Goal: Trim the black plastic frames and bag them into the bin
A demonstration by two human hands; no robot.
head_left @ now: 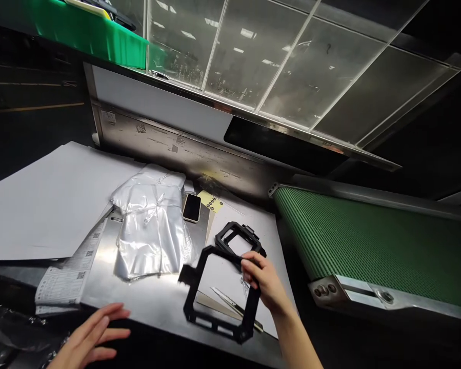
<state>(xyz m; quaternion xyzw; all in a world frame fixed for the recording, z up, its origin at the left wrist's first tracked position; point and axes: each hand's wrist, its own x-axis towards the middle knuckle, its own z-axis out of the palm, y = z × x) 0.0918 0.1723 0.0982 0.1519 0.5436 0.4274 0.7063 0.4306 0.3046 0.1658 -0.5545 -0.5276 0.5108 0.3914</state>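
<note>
Held up by its right side, a black plastic frame hangs in front of the metal table, with my right hand closed on its upper right corner. My left hand is empty, fingers apart, low at the table's front edge and left of the frame. Behind the held frame, a second black frame lies on white sheets, partly covered by my fingers and the first frame. Through the opening of the held frame I see a utility knife lying on the sheets.
Left of the frames lies a tied bundle of clear plastic bags, with a phone and yellow label sheet beyond. Large white sheets and printed papers are farther left. A green conveyor belt runs at right; a green bin sits upper left.
</note>
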